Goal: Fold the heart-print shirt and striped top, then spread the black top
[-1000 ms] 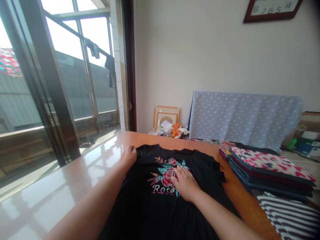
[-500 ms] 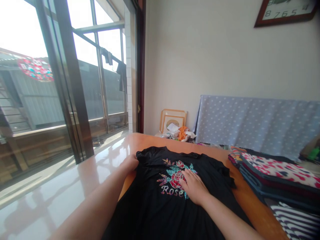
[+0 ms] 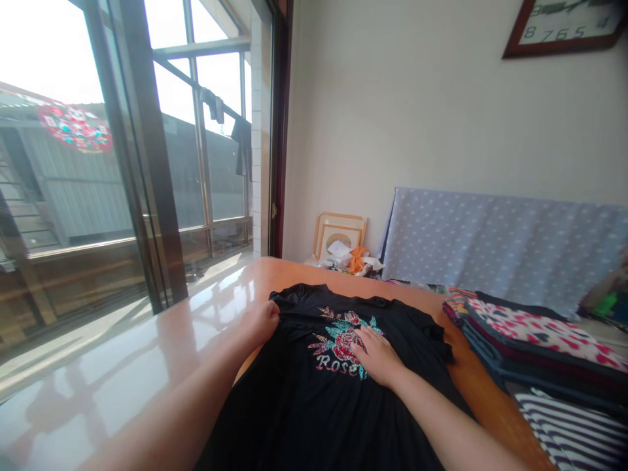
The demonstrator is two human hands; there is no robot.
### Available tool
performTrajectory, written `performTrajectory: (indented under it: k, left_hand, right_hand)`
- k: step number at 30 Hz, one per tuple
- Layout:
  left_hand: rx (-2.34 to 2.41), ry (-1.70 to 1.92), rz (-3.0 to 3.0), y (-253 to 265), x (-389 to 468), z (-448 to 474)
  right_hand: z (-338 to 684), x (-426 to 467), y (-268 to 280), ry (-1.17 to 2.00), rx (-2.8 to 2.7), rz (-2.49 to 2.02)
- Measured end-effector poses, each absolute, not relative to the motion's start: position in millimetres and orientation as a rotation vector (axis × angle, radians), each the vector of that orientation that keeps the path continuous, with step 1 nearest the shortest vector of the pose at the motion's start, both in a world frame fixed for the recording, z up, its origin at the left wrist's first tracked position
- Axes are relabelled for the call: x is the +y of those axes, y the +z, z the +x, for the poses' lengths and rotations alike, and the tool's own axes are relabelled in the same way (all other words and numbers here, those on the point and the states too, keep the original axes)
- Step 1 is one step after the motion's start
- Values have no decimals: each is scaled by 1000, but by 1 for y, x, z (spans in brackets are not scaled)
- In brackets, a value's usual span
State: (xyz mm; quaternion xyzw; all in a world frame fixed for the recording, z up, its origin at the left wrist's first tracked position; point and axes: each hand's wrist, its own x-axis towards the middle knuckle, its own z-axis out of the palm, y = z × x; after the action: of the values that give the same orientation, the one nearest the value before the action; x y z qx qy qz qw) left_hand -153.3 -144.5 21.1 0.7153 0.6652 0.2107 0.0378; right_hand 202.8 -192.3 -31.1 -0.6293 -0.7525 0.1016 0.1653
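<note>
A black T-shirt (image 3: 314, 418) lies spread on the table, its neckline toward the far side. A sparkly rose design and the lettering "Rose" decorate its chest. My left hand (image 3: 266, 322) is closed at the shirt's left sleeve edge, fingers curled on the fabric; the fingertips are partly hidden. Flat on the rose print rests my right hand (image 3: 379, 355), fingers stretched out and covering the right part of the design.
The glossy orange-brown table (image 3: 206, 340) reflects window light. On the right stand folded clothes (image 3: 534, 333), with a striped garment (image 3: 574, 418) nearer. Behind are a dotted cloth (image 3: 490, 242), picture frames (image 3: 338, 229) and a wall clock (image 3: 564, 29). Glass doors (image 3: 118, 196) line the left.
My left hand has moved slightly right, onto the sleeve edge, with its fingers more curled. My right hand stays flat on the print. The view has shifted a little.
</note>
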Motion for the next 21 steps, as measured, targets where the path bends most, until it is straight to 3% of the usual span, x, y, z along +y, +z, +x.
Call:
performTrajectory:
  k: [4,9,21]
  left_hand:
    - [1904,577,2268,16,-166,-146]
    - [1825,592,2306,15,-188,-149]
    - [1438,651,2299,44,-281,-133]
  right_hand:
    - [212,-191,-18,427,-2014,-1694]
    - [228,-211,4,373,-1894,-1702]
    - [211,-345,37,551,-1938,-1417]
